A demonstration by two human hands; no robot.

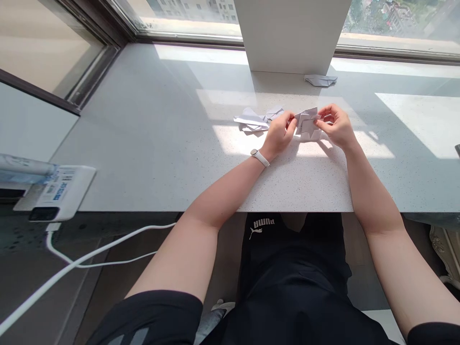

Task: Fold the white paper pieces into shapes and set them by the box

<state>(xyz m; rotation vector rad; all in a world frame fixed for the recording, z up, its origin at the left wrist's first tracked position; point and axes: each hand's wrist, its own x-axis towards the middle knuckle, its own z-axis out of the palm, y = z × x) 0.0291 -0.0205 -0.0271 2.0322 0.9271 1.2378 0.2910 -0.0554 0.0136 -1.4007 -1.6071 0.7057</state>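
The person is working a small piece of folded white paper (307, 125) between both hands, holding it just above the speckled white tabletop (151, 143), near the middle of the sunlit patch. The left hand (278, 136), with a white wristband (259, 157) on its wrist, is pinching the paper's left side, and the right hand (336, 127) is closing its fingertips (323, 120) on the upper right side, so both grips appear clamped on the same piece. The layers are standing slightly apart at the top edge, and that's the part needing care: keeping the pinch close to the edges should stop the layers slipping out of line — light, even pressure from both sides would likely work better than a hard squeeze. The wrists are resting low near the tabletop, which is helping to steady the work. Loose folded sheets (251, 120) are lying just beside the left hand, while another folded piece (320, 80) is sitting well ahead, by a white pillar (291, 33).
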